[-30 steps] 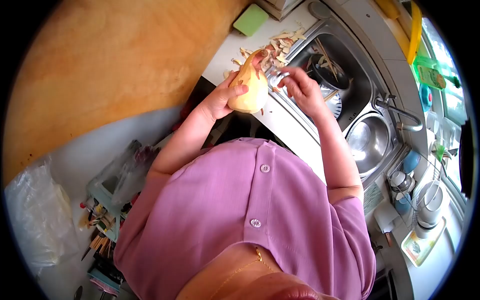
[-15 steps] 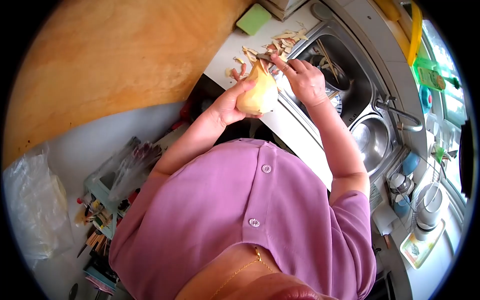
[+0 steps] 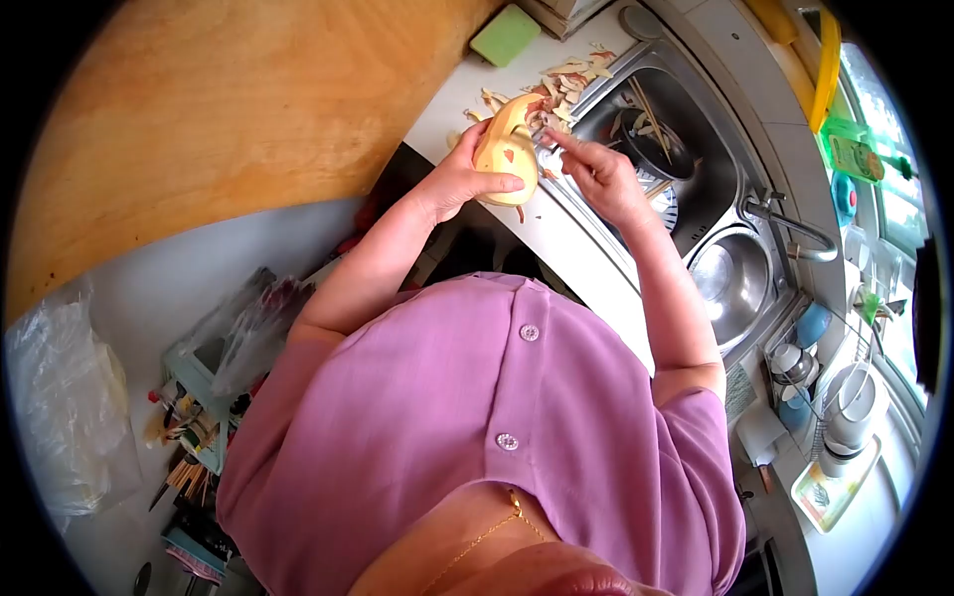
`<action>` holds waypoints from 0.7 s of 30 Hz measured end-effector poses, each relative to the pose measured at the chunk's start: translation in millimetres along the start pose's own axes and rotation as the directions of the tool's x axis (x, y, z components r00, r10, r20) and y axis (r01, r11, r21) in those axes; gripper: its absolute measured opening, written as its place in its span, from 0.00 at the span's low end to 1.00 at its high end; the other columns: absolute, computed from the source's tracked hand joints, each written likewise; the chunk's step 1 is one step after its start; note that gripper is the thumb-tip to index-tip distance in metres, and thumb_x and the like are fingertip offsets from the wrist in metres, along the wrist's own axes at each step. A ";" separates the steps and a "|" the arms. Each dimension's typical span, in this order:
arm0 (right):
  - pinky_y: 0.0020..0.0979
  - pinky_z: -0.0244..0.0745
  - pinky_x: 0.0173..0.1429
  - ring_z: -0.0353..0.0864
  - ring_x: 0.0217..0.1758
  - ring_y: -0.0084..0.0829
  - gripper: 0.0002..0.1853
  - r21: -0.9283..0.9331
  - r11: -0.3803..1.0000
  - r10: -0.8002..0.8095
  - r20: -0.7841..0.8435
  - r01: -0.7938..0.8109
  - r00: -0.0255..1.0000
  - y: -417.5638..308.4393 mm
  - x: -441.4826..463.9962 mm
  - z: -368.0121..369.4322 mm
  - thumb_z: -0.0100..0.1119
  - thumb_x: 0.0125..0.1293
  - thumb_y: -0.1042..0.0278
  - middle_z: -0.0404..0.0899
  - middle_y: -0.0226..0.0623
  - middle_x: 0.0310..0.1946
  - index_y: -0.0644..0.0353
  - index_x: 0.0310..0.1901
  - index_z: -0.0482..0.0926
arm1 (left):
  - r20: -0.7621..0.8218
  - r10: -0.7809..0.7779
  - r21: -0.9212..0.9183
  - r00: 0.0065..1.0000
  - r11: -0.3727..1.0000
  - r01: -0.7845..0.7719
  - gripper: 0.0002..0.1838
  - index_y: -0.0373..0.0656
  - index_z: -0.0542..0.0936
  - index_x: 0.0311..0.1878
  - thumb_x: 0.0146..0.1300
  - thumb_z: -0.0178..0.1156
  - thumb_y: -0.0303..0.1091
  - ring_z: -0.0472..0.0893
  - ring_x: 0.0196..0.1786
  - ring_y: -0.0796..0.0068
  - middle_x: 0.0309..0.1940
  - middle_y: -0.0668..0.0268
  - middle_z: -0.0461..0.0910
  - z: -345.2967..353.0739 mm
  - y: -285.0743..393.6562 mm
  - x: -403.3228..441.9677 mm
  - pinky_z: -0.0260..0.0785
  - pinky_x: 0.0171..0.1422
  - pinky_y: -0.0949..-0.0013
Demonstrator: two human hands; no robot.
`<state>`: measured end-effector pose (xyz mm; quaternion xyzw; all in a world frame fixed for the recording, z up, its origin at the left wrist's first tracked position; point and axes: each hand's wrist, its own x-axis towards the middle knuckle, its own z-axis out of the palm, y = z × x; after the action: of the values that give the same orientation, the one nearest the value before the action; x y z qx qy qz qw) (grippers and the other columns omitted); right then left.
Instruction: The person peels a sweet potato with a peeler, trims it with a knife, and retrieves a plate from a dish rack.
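My left hand is wrapped round a mostly peeled, pale yellow butternut squash, thumb across its wide end. A few scraps of orange-brown skin still cling to it. In my right hand is a small metal peeler, partly hidden by the fingers, with its head close against the squash's side; whether it touches cannot be made out. Peelings lie heaped on the white counter just beyond the squash, beside the sink edge.
To the right is a steel double sink holding a dark pan and chopsticks. A faucet stands behind it. A green sponge lies at the counter's far end. Stacked bowls sit at the lower right; a wooden panel rises on the left.
The squash has turned and tilted in my left hand, its narrow end now pointing up and right. My right hand has come slightly downward, with the peeler now at the squash's right side.
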<state>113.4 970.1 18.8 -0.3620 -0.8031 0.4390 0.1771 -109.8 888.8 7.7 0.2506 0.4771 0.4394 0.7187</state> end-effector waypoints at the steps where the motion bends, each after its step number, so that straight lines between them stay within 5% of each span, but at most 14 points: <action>1: 0.32 0.78 0.43 0.83 0.38 0.40 0.21 -0.013 0.997 -0.071 0.037 0.071 0.997 -3.2 -1.3 1.6 0.58 0.64 0.69 0.83 0.41 0.38 0.44 0.59 0.76 | 0.023 0.002 -0.010 1.000 1.000 -0.002 0.54 0.38 0.49 0.72 0.46 0.74 0.29 0.69 0.63 0.67 0.61 0.59 0.66 0.3 -0.1 0.0 0.66 0.65 0.64; 3: 0.35 0.78 0.40 0.83 0.36 0.39 0.21 -0.151 0.978 -0.124 0.121 0.142 0.985 -12.0 -4.3 3.7 0.58 0.62 0.68 0.83 0.38 0.37 0.41 0.58 0.77 | 0.046 0.001 -0.017 0.999 1.000 0.000 0.54 0.38 0.49 0.72 0.46 0.75 0.29 0.69 0.63 0.67 0.61 0.58 0.66 1.1 1.3 -1.1 0.65 0.66 0.65; 4: 0.37 0.77 0.33 0.82 0.30 0.37 0.22 -0.338 0.897 -0.313 -0.027 0.286 0.949 -3.4 -1.5 9.5 0.60 0.61 0.69 0.81 0.34 0.31 0.39 0.58 0.78 | 0.061 -0.035 -0.022 0.998 0.999 0.037 0.54 0.38 0.48 0.72 0.46 0.74 0.29 0.69 0.63 0.67 0.61 0.58 0.66 2.7 3.0 -2.4 0.65 0.66 0.65; 5: 0.36 0.77 0.29 0.80 0.26 0.36 0.23 -0.512 0.846 -0.261 -0.155 0.149 0.953 -2.3 3.0 9.1 0.60 0.60 0.71 0.79 0.32 0.26 0.39 0.57 0.78 | 0.077 -0.068 -0.027 0.995 0.997 0.070 0.54 0.37 0.48 0.72 0.46 0.74 0.29 0.70 0.63 0.67 0.61 0.58 0.67 4.5 4.1 -2.3 0.66 0.66 0.65; 7: 0.34 0.76 0.26 0.79 0.24 0.36 0.23 -0.487 0.873 -0.237 -0.359 0.035 0.903 -0.1 7.0 -2.8 0.59 0.60 0.73 0.77 0.30 0.24 0.38 0.57 0.78 | 0.041 -0.064 -0.039 0.997 0.997 0.066 0.54 0.36 0.48 0.71 0.46 0.74 0.28 0.70 0.62 0.67 0.61 0.57 0.67 4.9 -1.1 -1.1 0.66 0.66 0.64; 9: 0.34 0.78 0.32 0.81 0.27 0.35 0.24 -0.413 0.911 -0.166 -0.350 0.007 0.922 -2.5 -2.9 -0.9 0.59 0.61 0.73 0.79 0.32 0.27 0.39 0.58 0.78 | 0.023 -0.060 -0.098 0.998 0.993 0.062 0.53 0.37 0.49 0.71 0.47 0.73 0.27 0.70 0.62 0.68 0.61 0.58 0.67 6.5 -2.7 -4.7 0.66 0.66 0.65; 11: 0.33 0.78 0.39 0.82 0.32 0.34 0.24 0.006 0.997 -0.074 -0.026 0.075 0.997 -0.9 -10.2 5.2 0.58 0.61 0.73 0.81 0.36 0.31 0.40 0.59 0.77 | 0.047 -0.047 -0.043 0.998 0.998 0.049 0.52 0.38 0.50 0.71 0.47 0.73 0.26 0.70 0.63 0.68 0.61 0.59 0.67 9.2 5.5 -3.5 0.65 0.66 0.65; 12: 0.32 0.78 0.45 0.83 0.36 0.33 0.24 0.102 0.993 0.037 0.197 -0.058 0.980 -15.6 -11.2 0.3 0.59 0.61 0.73 0.82 0.40 0.34 0.42 0.60 0.76 | 0.039 -0.012 0.010 0.999 1.000 0.012 0.51 0.38 0.51 0.71 0.47 0.73 0.26 0.70 0.62 0.68 0.60 0.60 0.67 10.1 6.1 -4.5 0.66 0.65 0.65; 13: 0.33 0.78 0.43 0.83 0.34 0.35 0.22 0.131 0.989 0.050 0.179 -0.074 0.983 -21.8 -9.4 4.4 0.58 0.62 0.71 0.82 0.38 0.32 0.42 0.58 0.77 | 0.030 0.019 0.063 0.999 0.998 -0.021 0.51 0.39 0.52 0.71 0.47 0.73 0.26 0.71 0.62 0.69 0.60 0.60 0.68 10.4 5.3 -6.6 0.67 0.64 0.65; 15: 0.34 0.78 0.36 0.82 0.31 0.34 0.23 -0.149 0.978 -0.140 0.041 0.145 0.989 -17.1 -4.1 11.5 0.58 0.60 0.71 0.80 0.35 0.29 0.40 0.58 0.78 | 0.050 0.020 0.064 0.999 0.998 -0.023 0.51 0.38 0.51 0.71 0.47 0.73 0.27 0.71 0.61 0.69 0.60 0.60 0.68 7.8 3.6 -4.9 0.67 0.64 0.65; 16: 0.34 0.78 0.36 0.82 0.31 0.34 0.23 -0.149 0.978 -0.141 0.039 0.145 0.989 -17.2 0.1 13.4 0.58 0.60 0.71 0.80 0.35 0.29 0.40 0.58 0.78 | 0.044 0.000 0.031 0.999 1.000 -0.002 0.51 0.38 0.51 0.71 0.47 0.73 0.28 0.71 0.62 0.69 0.60 0.60 0.68 4.1 2.2 -3.4 0.67 0.64 0.65; 18: 0.33 0.77 0.29 0.80 0.29 0.32 0.26 -0.557 0.828 -0.176 -0.163 0.057 0.971 -17.0 6.4 15.2 0.59 0.56 0.72 0.78 0.31 0.25 0.38 0.57 0.78 | 0.049 -0.014 0.006 0.999 1.000 0.014 0.50 0.37 0.52 0.71 0.48 0.72 0.28 0.72 0.61 0.69 0.59 0.60 0.68 0.3 -2.9 -3.9 0.68 0.64 0.64; 21: 0.31 0.76 0.26 0.80 0.27 0.28 0.28 -0.598 0.778 -0.392 -0.221 0.194 0.893 -19.7 6.6 10.9 0.59 0.53 0.72 0.77 0.26 0.27 0.37 0.57 0.78 | 0.067 -0.017 0.019 0.998 1.000 0.016 0.49 0.39 0.52 0.71 0.49 0.72 0.28 0.72 0.61 0.69 0.58 0.61 0.69 3.5 -8.8 -6.2 0.70 0.63 0.63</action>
<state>94.0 961.7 29.0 -0.3352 -0.9009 0.0825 0.2630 -104.1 879.3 5.2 0.2680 0.4589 0.4205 0.7354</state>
